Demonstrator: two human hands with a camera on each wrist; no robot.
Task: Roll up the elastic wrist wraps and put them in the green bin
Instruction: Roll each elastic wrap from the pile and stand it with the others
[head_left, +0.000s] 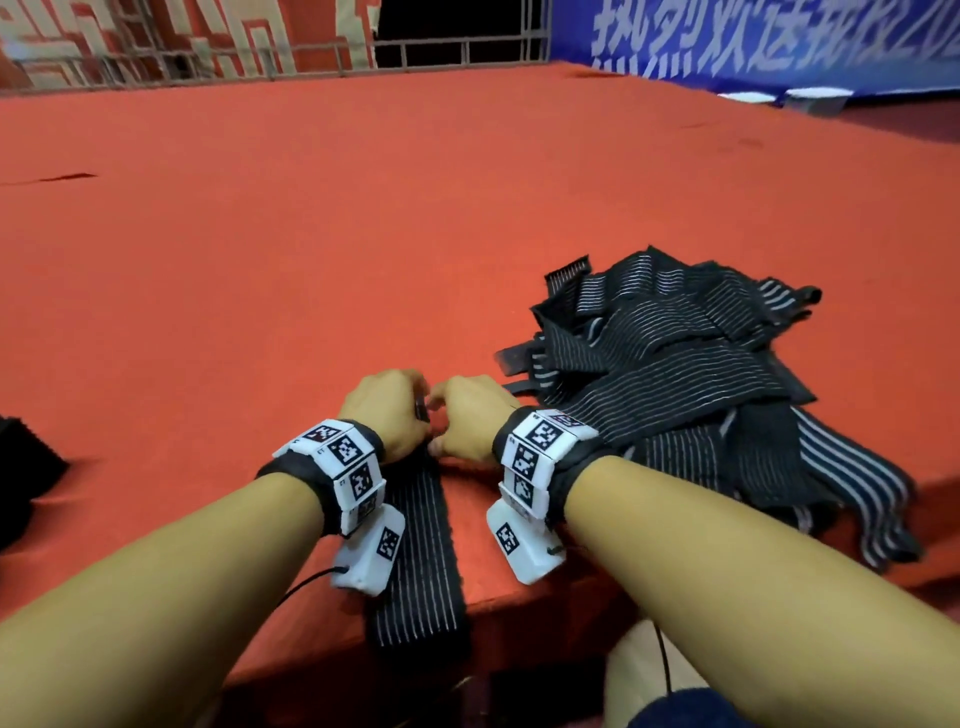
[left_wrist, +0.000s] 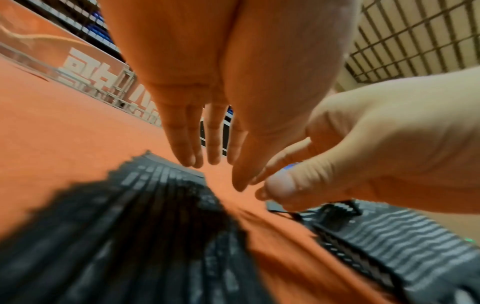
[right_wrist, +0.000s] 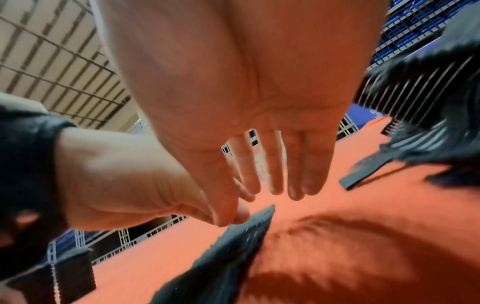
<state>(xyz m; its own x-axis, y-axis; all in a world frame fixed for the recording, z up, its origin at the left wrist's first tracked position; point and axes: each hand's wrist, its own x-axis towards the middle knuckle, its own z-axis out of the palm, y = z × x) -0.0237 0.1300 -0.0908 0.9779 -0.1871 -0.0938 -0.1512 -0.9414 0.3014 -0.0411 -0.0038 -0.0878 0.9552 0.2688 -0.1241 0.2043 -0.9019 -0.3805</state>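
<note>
Flat black grey-striped elastic wrist wrap (head_left: 415, 551) lies on the orange cloth table (head_left: 260, 260), overhanging its near edge. Left hand (head_left: 387, 410) and right hand (head_left: 470, 415) hover at its far end, fingers extended, grasping nothing.

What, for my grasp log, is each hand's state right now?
Left hand: open, fingers straight above the flat wrap's far end, holding nothing.
Right hand: open, fingers straight, holding nothing.

Red cloth (head_left: 363, 218) covers the table. Behind: metal railing (head_left: 322, 49), red patterned banner (head_left: 208, 26), blue banner (head_left: 753, 36) with white characters.
</note>
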